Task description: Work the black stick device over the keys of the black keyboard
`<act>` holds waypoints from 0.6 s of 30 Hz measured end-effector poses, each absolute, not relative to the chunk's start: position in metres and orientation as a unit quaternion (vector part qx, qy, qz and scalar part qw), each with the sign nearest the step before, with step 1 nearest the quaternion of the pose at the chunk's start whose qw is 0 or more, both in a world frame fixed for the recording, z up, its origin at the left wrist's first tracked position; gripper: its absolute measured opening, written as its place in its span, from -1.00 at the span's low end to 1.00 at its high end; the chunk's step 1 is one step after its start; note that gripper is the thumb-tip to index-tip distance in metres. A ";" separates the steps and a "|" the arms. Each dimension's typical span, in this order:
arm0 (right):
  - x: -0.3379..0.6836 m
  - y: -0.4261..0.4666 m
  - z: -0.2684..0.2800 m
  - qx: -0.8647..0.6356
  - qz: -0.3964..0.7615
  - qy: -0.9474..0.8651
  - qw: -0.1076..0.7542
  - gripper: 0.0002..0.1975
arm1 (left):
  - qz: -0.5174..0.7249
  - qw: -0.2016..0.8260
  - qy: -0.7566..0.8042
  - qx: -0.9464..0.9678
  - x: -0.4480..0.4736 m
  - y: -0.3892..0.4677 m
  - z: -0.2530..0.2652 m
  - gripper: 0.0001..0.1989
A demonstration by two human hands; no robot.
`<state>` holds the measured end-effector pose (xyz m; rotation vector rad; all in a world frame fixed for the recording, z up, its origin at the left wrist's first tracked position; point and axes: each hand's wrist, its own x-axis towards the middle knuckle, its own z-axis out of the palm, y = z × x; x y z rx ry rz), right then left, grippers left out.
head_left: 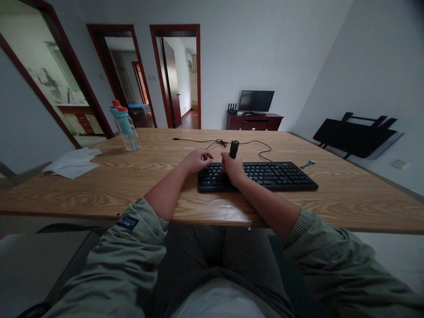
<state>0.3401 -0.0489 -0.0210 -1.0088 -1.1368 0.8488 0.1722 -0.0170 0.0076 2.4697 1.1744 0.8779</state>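
Note:
A black keyboard (pixel 278 174) lies flat near the front edge of the wooden table. My right hand (pixel 234 170) is closed around a black cylinder (pixel 234 149), which stands upright over the left half of the keys. Its lower end is hidden by the hand, so I cannot tell what kind of tool it is. At the keyboard's upper left corner rests my left hand (pixel 198 161), fingers loosely bent and apart, with nothing visible in them. Behind both hands runs the thin black cable (pixel 221 142), partly bundled.
Right of the keyboard lies a small blue tool (pixel 308 164). A clear bottle with a red and blue lid (pixel 125 126) stands at the table's left, near white paper sheets (pixel 74 162). Beyond the table, a monitor (pixel 256 101) sits on a dark red cabinet (pixel 255 122).

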 end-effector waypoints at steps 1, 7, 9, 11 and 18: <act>0.341 -0.049 -0.021 -0.445 0.364 -0.501 0.647 -0.75 | 0.304 0.133 0.401 0.854 0.173 -0.017 0.007 -0.72; 0.344 -0.052 -0.018 -0.468 0.315 -0.524 0.638 -0.75 | 0.298 0.123 0.379 0.867 0.178 -0.016 0.004 -0.71; 0.344 -0.051 -0.017 -0.473 0.312 -0.527 0.633 -0.75 | 0.294 0.123 0.381 0.868 0.179 -0.016 0.003 -0.71; 0.344 -0.048 -0.017 -0.467 0.315 -0.535 0.630 -0.75 | 0.289 0.122 0.383 0.869 0.180 -0.017 0.004 -0.71; 0.343 -0.040 -0.019 -0.438 0.338 -0.562 0.615 -0.70 | 0.280 0.125 0.374 0.876 0.182 -0.020 0.003 -0.73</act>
